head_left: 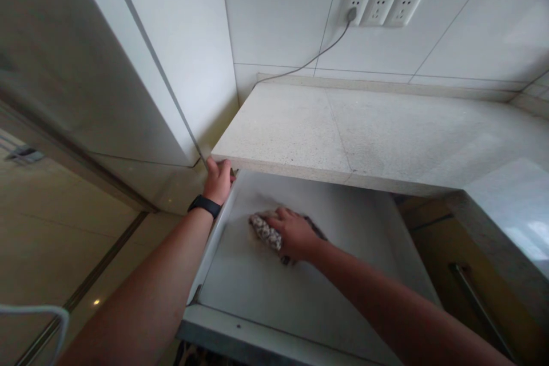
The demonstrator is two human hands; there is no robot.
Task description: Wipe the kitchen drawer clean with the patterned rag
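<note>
My right hand [295, 233] presses a bunched brown-and-white patterned cloth [266, 232] against the white bottom of a pulled-out drawer [343, 289]. The fingers curl over the cloth, and part of it sticks out beyond the hand. With a black band on the wrist, my left hand [218, 180] grips the left front corner of the pale stone countertop [274, 131], just beside the drawer's left side wall. Some of its fingers are hidden under the corner.
A tall white cabinet [180, 28] stands at the left. On the tiled wall are several sockets [380, 8], one with a plugged-in grey cord [309, 63]. Right of the drawer is an opening with a metal bar handle [480, 306]. A white curved tube [38, 310] shows lower left.
</note>
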